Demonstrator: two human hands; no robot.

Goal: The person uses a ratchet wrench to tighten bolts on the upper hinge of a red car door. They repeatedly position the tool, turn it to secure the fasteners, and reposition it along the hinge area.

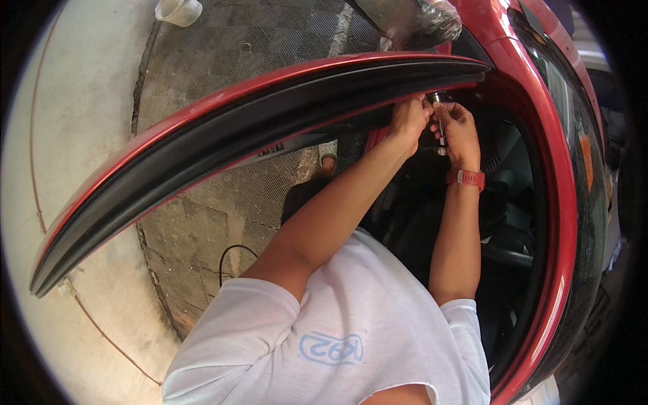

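We find the metal tool (442, 128) beside the hinge end of the open door (263, 111), just below its inner edge. It is a slim, bright, polished bar with a rounded knob at its lower end; its upper end is partly hidden by the fingers and the door.

Our right hand (462, 135) is closed around the bar, with the thumb laid along the shaft. Our left hand (409, 123) is beside it, near the tool's upper end, fingers curled; we cannot tell whether they grip anything. A red wristband (466, 179) encircles the right wrist.

The door curves in a long arc: glossy red paint along the outer rim, matte black ribbed trim along the top. The door frame (563, 182) is a smooth, rounded red band around the dark cabin.

We wear a white, soft-knit shirt (385, 297). The floor (223, 185) is textured in small geometric tiles, meeting a smooth, pale wall (74, 128). A thin black cable (233, 247) loops near the left elbow.
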